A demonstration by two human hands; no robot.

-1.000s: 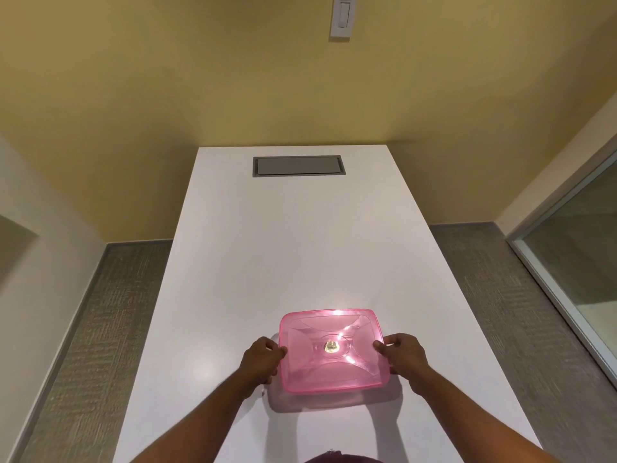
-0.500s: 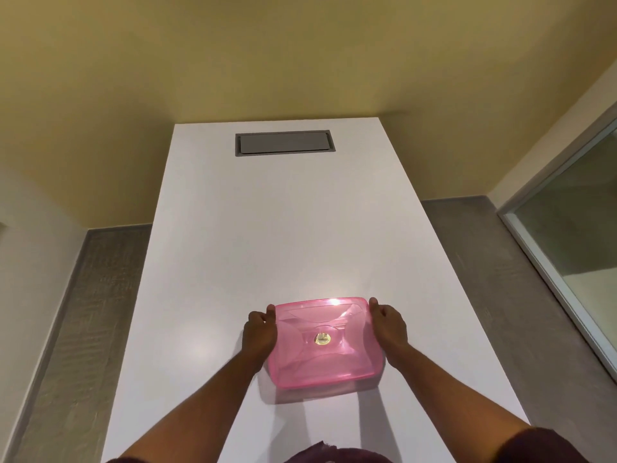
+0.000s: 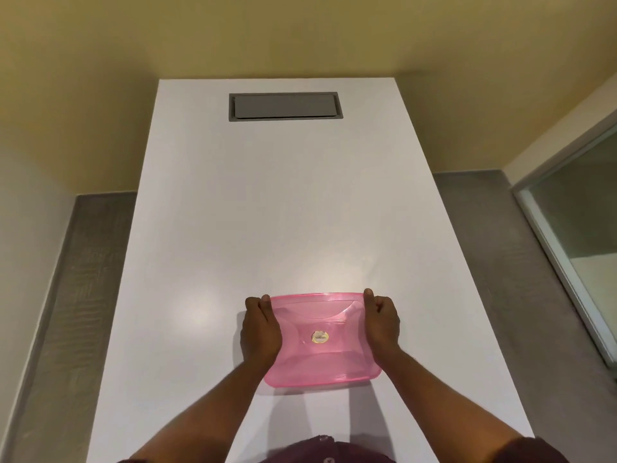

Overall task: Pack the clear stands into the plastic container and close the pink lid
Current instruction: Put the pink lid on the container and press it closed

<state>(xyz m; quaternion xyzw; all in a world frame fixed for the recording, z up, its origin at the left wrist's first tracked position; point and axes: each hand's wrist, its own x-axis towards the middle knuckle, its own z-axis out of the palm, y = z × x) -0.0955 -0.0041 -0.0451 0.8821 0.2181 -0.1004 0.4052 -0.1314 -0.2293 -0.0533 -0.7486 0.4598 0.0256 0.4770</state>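
Note:
A translucent pink lid (image 3: 322, 342) with a small gold sticker at its centre covers the plastic container on the white table (image 3: 277, 202), near the front edge. My left hand (image 3: 260, 329) grips the lid's left side and my right hand (image 3: 380, 325) grips its right side, thumbs on the far corners. The lid looks tilted, its far edge raised. The container body beneath is mostly hidden, and no clear stands can be made out.
A grey recessed hatch (image 3: 285, 106) sits in the table's far end. Yellow walls enclose the far side. Grey carpet runs along both sides, and a glass partition (image 3: 574, 248) stands at the right.
Both hands have slid from the lid's near sides toward its far corners. The lid's far edge appears to have come up. The camera has tipped downward.

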